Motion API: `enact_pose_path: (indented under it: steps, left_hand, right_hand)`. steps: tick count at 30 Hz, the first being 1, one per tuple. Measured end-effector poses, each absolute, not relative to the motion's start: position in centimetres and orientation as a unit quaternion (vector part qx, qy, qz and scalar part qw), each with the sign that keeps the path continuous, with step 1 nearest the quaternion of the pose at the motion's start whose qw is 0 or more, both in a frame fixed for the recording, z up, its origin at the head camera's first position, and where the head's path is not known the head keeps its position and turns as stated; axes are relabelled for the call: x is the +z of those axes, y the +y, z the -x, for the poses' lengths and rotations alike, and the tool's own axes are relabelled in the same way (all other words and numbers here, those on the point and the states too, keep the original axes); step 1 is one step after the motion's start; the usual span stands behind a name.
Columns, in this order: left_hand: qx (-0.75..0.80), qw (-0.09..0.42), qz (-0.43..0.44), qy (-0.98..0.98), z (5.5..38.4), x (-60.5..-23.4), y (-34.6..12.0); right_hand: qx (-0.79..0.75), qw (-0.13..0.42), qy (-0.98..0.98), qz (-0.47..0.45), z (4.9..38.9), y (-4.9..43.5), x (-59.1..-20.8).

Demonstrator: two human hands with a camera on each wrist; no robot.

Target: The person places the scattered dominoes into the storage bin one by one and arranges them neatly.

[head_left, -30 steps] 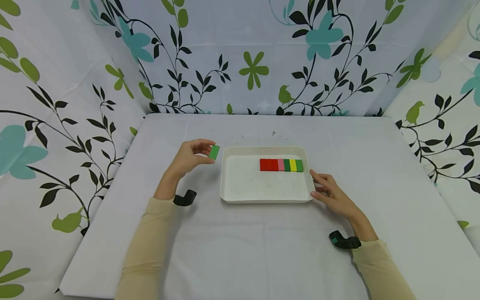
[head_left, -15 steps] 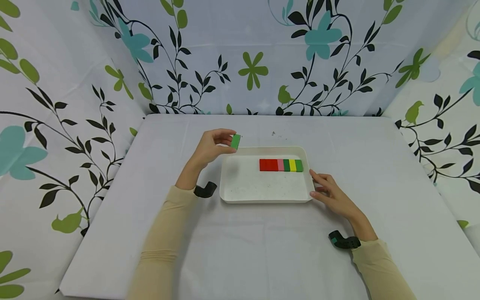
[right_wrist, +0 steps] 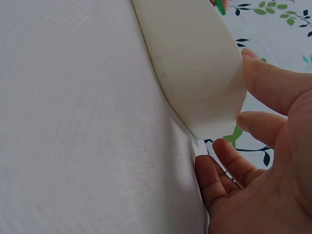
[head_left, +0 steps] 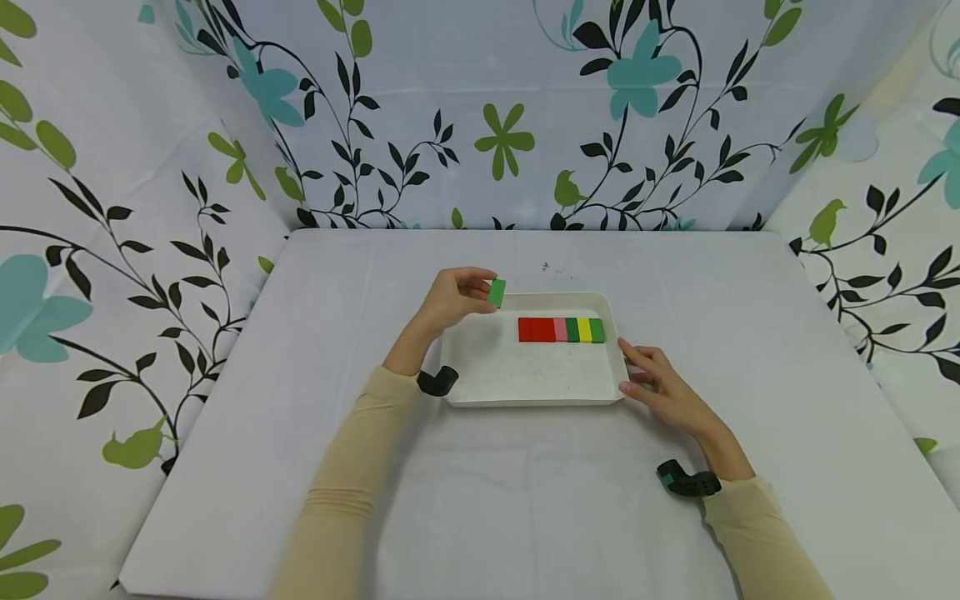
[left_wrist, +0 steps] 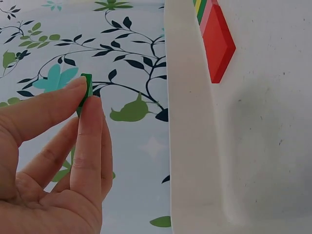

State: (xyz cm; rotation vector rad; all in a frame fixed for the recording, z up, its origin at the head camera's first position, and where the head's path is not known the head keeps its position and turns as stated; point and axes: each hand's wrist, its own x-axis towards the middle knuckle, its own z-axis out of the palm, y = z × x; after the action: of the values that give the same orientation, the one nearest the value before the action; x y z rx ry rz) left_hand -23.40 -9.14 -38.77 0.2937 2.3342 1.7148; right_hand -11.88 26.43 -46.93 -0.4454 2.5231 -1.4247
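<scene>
My left hand (head_left: 457, 296) pinches a green block (head_left: 497, 292) between thumb and fingertips, holding it over the far left part of the white tray (head_left: 487, 375). In the left wrist view the green block (left_wrist: 87, 91) shows edge-on, mostly covered by the fingers. A row of coloured blocks lies side by side in the tray: red blocks (head_left: 536, 330) at the left, then a pink block (head_left: 561, 330), a green, a yellow block (head_left: 585, 330) and another green. My right hand (head_left: 663, 387) rests thumb and fingertip, spread apart, against the tray's right edge; lower fingers hang loosely bent.
The tray stands on a white cloth-covered table (head_left: 480, 500). Small dark specks (head_left: 546, 267) lie behind it. Patterned curtains (head_left: 450, 83) with leaves and flowers rise along the back and sides. A black wrist camera (head_left: 438, 382) sits by the left cuff.
My left hand has carried the green block rightward from beside the tray to over its far left part, dipping slightly lately. The right hand, tray and block row have stayed put.
</scene>
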Motion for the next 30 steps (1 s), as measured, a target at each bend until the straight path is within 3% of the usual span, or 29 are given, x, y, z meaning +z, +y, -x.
enact_pose_path:
  steps: [30]
  left_hand:
    - [0.483,0.144,-0.024,0.864,24.5,-42.8,-6.6]
  right_hand:
    - [-0.481,0.099,0.858,0.152,11.9,26.4,-46.9]
